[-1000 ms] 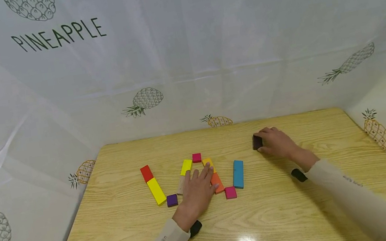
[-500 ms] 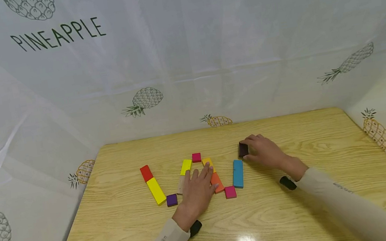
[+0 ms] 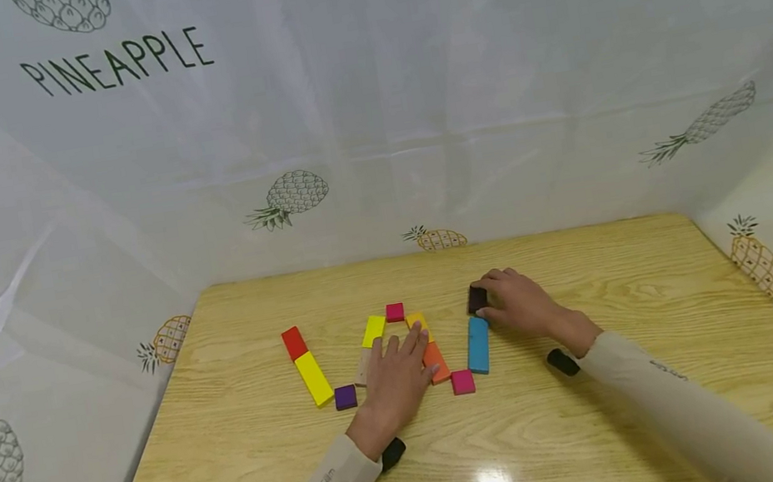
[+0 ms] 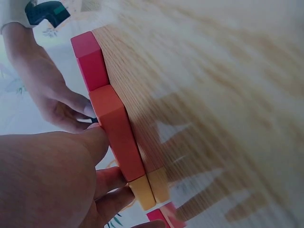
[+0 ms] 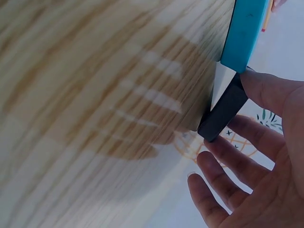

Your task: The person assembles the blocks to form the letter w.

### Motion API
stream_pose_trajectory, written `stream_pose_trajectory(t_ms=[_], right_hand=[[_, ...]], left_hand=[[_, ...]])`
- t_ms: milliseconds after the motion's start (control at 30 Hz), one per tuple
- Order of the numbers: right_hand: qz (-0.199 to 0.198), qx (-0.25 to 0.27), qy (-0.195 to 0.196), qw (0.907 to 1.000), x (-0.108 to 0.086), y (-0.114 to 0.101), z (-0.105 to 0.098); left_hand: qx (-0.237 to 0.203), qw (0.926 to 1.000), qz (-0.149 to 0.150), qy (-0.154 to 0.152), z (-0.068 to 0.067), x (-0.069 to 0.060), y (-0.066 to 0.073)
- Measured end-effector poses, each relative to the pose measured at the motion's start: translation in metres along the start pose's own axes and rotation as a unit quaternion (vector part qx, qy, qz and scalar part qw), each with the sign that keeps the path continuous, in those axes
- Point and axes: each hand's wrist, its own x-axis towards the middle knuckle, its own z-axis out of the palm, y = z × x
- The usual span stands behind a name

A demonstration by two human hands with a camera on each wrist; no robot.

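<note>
My right hand (image 3: 524, 305) pinches a black block (image 3: 477, 299) between thumb and fingers. That block sits at the far end of a blue block (image 3: 478, 345); in the right wrist view the black block (image 5: 224, 108) is tilted, one corner by the blue one. My left hand (image 3: 395, 379) lies with fingers spread over the middle of a zigzag row. Its thumb touches an orange block (image 4: 116, 130), and its fingertips are by a yellow-orange block (image 4: 143, 192). A pale wooden block (image 3: 363, 368) is partly hidden under this hand.
Left of the left hand lie a red block (image 3: 294, 343), a long yellow block (image 3: 314, 379) and a purple block (image 3: 345, 397). A shorter yellow block (image 3: 374, 331) and a crimson block (image 3: 394, 312) lie beyond it, a pink block (image 3: 463, 382) to its right. Behind the wooden table (image 3: 613, 424) hangs a printed sheet.
My right hand has carried the black block leftward, from the open table right of the row to the far end of the blue block. The left hand has stayed in place.
</note>
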Motion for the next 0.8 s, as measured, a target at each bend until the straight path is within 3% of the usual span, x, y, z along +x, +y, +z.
stream_pose_trajectory(t_ms=[800], right_hand=[[-0.034, -0.001, 0.004, 0.9994, -0.0061, 0.0039, 0.0069]], left_hand=[[-0.001, 1.0000, -0.002, -0.007, -0.0015, -0.0014, 0.0015]])
